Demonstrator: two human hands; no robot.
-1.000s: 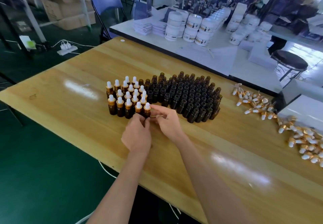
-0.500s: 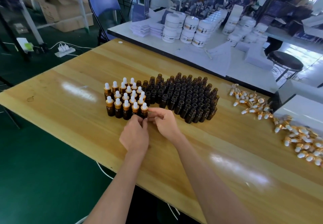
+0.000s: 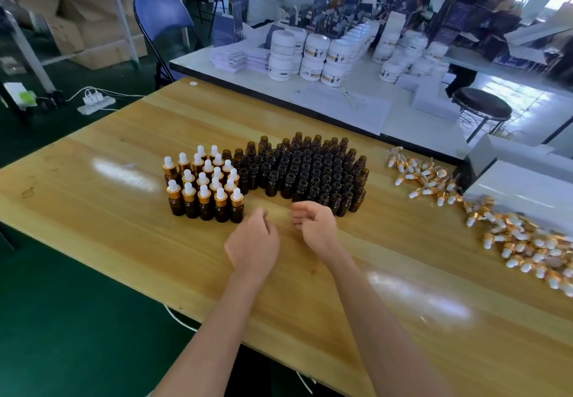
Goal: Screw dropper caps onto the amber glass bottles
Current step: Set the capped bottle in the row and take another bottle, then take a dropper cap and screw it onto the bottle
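Amber bottles stand massed on the wooden counter, capped ones at their left, loose caps heaped to the right, while the left hand and right hand hover just before them, loosely curled, empty.

A packing workshop: cardboard boxes, stacked white jars, worktables.

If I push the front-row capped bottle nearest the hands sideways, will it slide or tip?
Likely tips: the capped bottle is tall and narrow, with the bulb raising its top. Being glass, it's probably stiff and breakable. Pushed left, it would likely knock the capped row packed against it.
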